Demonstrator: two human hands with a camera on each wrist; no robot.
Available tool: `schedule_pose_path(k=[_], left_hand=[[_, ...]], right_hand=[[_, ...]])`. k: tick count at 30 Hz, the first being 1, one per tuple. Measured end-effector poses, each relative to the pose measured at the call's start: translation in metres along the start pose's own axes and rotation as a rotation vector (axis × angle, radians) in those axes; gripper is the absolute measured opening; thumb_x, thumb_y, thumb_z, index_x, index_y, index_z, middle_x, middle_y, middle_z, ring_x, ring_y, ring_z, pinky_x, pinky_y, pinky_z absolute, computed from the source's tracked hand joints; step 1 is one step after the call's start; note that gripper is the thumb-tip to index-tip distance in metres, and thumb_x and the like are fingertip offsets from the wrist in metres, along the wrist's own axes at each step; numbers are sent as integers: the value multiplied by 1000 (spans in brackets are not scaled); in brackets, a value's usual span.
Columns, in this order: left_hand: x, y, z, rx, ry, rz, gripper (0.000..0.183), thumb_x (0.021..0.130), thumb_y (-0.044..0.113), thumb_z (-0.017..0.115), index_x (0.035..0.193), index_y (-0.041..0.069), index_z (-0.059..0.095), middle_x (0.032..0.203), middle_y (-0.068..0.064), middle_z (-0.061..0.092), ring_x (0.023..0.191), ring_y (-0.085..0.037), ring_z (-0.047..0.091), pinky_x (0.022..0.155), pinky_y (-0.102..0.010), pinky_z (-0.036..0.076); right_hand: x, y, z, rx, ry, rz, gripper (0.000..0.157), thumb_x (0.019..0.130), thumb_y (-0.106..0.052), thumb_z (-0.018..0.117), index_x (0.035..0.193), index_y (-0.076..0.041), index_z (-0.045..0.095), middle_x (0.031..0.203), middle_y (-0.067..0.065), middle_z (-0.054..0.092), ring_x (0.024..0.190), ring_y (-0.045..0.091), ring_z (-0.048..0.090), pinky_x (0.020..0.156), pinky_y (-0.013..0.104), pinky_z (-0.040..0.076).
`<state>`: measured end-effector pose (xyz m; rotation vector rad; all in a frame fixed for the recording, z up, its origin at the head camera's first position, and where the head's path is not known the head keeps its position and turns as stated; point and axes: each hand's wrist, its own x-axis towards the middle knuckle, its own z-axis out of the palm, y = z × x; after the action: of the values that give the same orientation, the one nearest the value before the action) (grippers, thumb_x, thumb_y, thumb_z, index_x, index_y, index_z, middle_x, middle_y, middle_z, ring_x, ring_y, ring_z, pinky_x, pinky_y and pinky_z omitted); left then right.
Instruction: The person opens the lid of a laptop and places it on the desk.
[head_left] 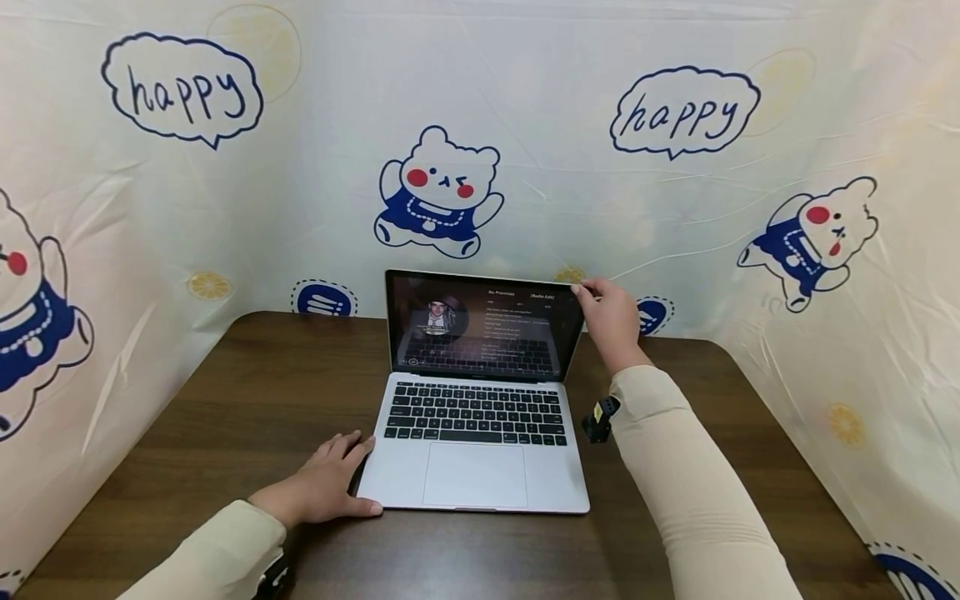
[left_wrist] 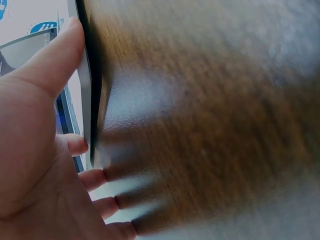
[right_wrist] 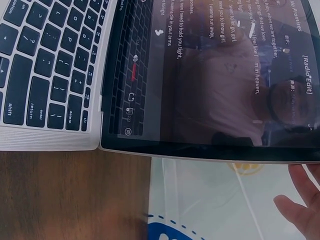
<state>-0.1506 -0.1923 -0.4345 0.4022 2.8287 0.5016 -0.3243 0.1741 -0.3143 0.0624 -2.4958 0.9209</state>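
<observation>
A silver laptop (head_left: pixel 476 475) stands opened on the wooden table, its screen (head_left: pixel 480 329) lit with a round picture and lines of lyrics. My left hand (head_left: pixel 318 483) lies at the base's left front corner. Its thumb touches that corner, the index fingertip meets the left side, and the other fingertips rest on the table in the left wrist view. At the lid's upper right corner, my right hand (head_left: pixel 611 321) pinches the edge with its fingertips. The right wrist view shows fingers (right_wrist: pixel 302 182) against the lid's edge; part of that hand is cut off.
The brown wooden table (head_left: pixel 225 417) extends around the laptop. Behind and at both sides hangs a pale curtain (head_left: pixel 555 183) printed with bears and lettering. It stands close behind the lid.
</observation>
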Motion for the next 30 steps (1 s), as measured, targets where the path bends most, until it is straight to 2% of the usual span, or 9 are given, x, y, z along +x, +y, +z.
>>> schedule_pose_path(k=[10, 30], left_hand=[[1, -1, 0, 12, -6, -4, 99, 64, 63, 66, 134, 1, 36, 135, -29, 29, 122, -52, 23, 94, -62, 24], [1, -1, 1, 8, -29, -30, 99, 63, 64, 66, 135, 3, 36, 137, -26, 28, 124, -50, 22, 96, -61, 23]], right_hand=[[1, -2, 1, -1, -5, 1, 32, 89, -38, 54, 107, -14, 65, 102, 5, 65, 88, 22, 59, 68, 39, 46], [5, -1, 3, 7, -27, 43, 36, 89, -39, 52, 113, -14, 64, 109, 6, 63, 97, 23, 58, 75, 39, 46]])
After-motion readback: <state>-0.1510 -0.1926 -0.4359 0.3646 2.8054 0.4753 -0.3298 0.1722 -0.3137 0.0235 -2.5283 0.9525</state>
